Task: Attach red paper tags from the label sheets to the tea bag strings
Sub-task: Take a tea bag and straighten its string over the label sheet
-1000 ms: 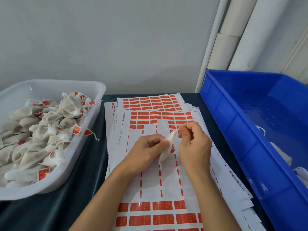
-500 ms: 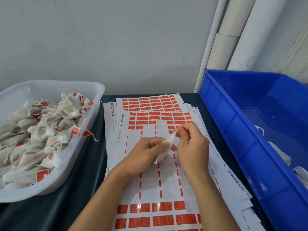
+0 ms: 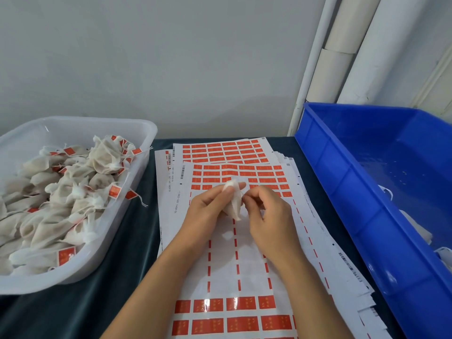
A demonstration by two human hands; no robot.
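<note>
label sheets [image 3: 176,199] | edge print + barcodes, digits too blurry, maybe "0802…" | red tags [image 3: 208,305]: marks illegible

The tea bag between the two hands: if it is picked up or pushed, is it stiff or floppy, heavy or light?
Probably floppy: the tea bag is thin white cloth that creases where the left hand grips it. Likely light, since fingers alone hold it above the label sheet. It should not roll, as the tagged bags in the clear tub lie slumped.

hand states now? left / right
Left hand: closed, holding a white tea bag.
Right hand: fingers curled, fingertips pinched at the bag's edge; what they pinch cannot be told.
</note>
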